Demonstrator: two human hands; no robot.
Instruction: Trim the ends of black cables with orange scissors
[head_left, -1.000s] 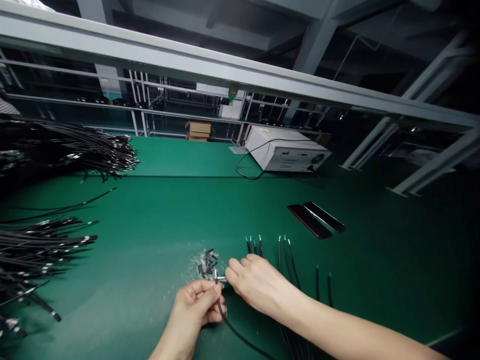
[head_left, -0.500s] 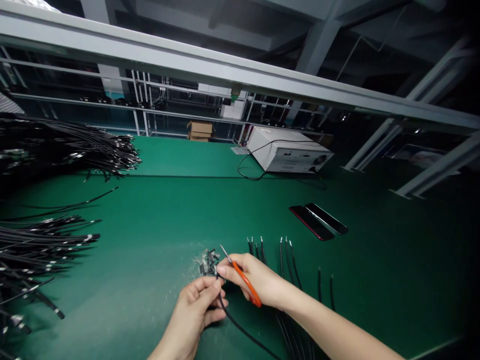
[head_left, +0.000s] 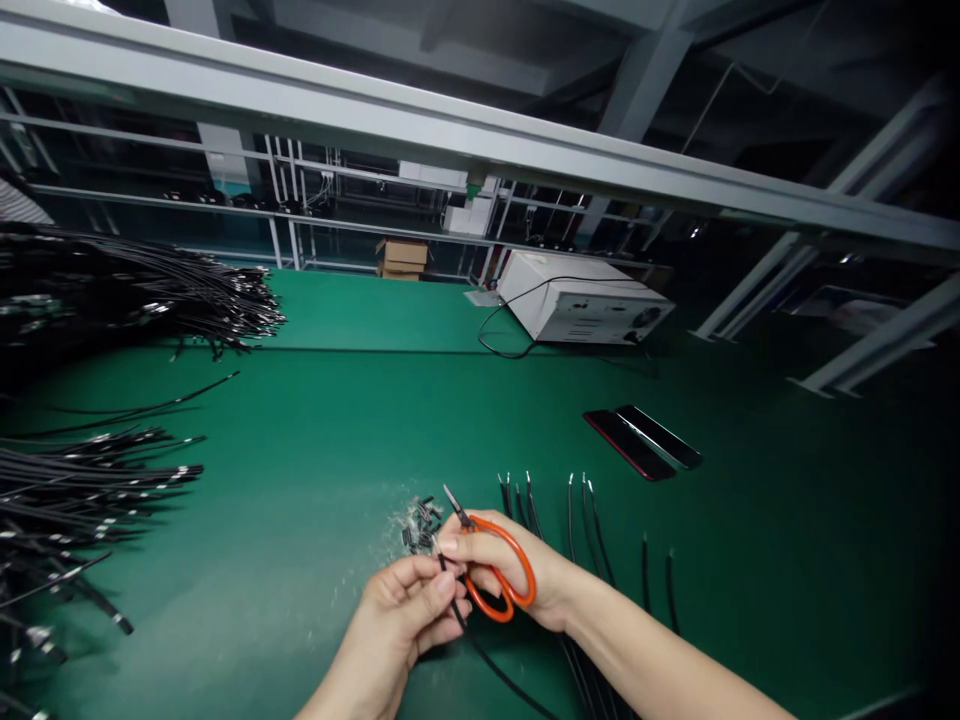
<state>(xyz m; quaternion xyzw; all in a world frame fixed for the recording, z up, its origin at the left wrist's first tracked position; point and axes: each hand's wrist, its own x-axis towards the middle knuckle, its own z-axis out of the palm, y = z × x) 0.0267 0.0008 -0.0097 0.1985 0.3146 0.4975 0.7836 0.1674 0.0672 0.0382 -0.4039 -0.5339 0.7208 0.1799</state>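
Between thumb and fingers, my left hand (head_left: pixel 412 605) pinches a black cable (head_left: pixel 495 672) close to its end. The cable trails down to the right. My right hand (head_left: pixel 502 560) holds orange-handled scissors (head_left: pixel 525 560), their blades pointing up and left. Its thumb and fingertips also meet at the cable's pale tip, beside my left fingers. A small heap of black offcuts and pale fibres (head_left: pixel 421 522) lies on the green table just beyond both hands. Several cables (head_left: pixel 574 515) with stripped, pale ends lie to the right, partly under my right forearm.
Large bundles of black cables (head_left: pixel 97 480) fill the left side of the green table (head_left: pixel 337 420). Two phones (head_left: pixel 637 440) lie at the right. A white metal box (head_left: pixel 585 300) with a power cord stands at the back, below a long grey beam (head_left: pixel 450 115).
My right hand has turned, so both orange scissor loops now show. The held cable has shifted slightly within the fingers, and the view has moved a little.
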